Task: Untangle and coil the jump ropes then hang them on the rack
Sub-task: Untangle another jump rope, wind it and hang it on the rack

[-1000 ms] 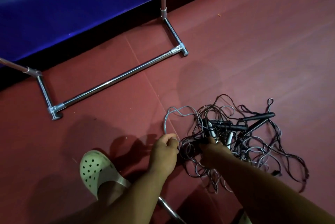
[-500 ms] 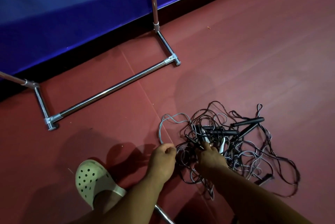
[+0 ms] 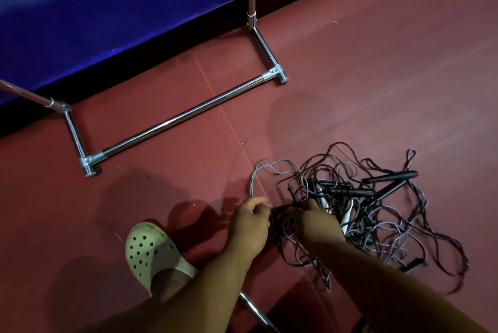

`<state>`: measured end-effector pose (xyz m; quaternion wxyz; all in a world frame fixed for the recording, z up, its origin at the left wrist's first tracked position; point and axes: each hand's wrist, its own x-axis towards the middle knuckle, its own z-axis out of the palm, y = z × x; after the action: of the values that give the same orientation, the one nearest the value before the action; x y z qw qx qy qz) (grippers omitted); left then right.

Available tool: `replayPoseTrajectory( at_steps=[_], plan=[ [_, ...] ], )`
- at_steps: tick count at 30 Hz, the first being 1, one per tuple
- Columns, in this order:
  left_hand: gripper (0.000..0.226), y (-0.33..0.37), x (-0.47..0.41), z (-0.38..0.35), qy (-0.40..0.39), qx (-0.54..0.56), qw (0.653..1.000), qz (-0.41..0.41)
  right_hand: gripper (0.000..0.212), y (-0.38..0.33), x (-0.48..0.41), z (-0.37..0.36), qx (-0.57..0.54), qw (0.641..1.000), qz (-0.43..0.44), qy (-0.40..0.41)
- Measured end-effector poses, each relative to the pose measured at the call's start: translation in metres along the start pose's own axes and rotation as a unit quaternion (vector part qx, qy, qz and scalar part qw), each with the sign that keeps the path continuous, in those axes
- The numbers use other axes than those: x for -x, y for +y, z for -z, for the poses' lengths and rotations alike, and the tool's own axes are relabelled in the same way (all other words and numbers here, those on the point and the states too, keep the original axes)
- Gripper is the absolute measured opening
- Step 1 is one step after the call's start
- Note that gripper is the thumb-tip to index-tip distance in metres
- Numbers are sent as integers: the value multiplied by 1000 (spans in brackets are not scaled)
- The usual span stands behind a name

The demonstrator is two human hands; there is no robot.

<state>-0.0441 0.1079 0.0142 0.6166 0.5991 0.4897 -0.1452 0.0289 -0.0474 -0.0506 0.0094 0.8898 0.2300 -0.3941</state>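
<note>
Pinching a grey cord between curled fingertips, the left hand sat at the near left edge of the jump ropes, which lay in one tangled heap on the red floor. From the pinch the cord looped away from the person and ran back into the heap. Just beside it, the right hand reached into the tangle, its fingers hidden among dark cords, so whether it had closed on anything could not be told. A white handle lay touching that hand's far side, and black handles crossed at the heap's far right. A pale green clog stood left of the arms. Farther off, the chrome rack rested its base bar on the floor before a blue wall.
</note>
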Motion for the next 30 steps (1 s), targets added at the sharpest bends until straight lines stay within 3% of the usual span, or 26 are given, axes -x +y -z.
replayPoseTrajectory(
  at_steps=[3, 6, 10, 14, 16, 18, 20, 23, 27, 30],
  plan=[
    [12, 6, 4, 4, 16, -8, 1000, -10, 28, -16, 22, 4, -105, 989, 49, 94],
    [13, 14, 14, 7, 40, -62, 996, -41, 8, -38, 50, 10, -267, 944, 66, 183],
    [34, 32, 43, 13, 43, -59, 995, -73, 23, -70, 96, 33, -334, 913, 109, 209],
    [29, 60, 84, 25, 52, -34, 985, -160, 17, -86, 142, 68, -411, 874, 124, 228],
    [25, 74, 109, 36, 34, -79, 970, -229, 30, -82, 163, 88, -433, 848, 99, 289],
    [19, 83, 134, 46, -16, -153, 947, -281, 54, -73, 180, 104, -378, 855, 81, 345],
    [13, 92, 162, 51, -71, -217, 923, -310, 66, -66, 195, 120, -301, 885, 81, 347],
    [12, 104, 194, 56, -102, -206, 906, -354, 45, -62, 212, 136, -198, 917, 125, 323],
    [31, 120, 221, 69, -46, -142, 893, -425, 35, -57, 227, 149, -216, 937, 86, 261],
    [36, 130, 224, 88, 50, 14, 921, -386, 34, -36, 234, 146, -219, 945, 25, 241]
  ],
)
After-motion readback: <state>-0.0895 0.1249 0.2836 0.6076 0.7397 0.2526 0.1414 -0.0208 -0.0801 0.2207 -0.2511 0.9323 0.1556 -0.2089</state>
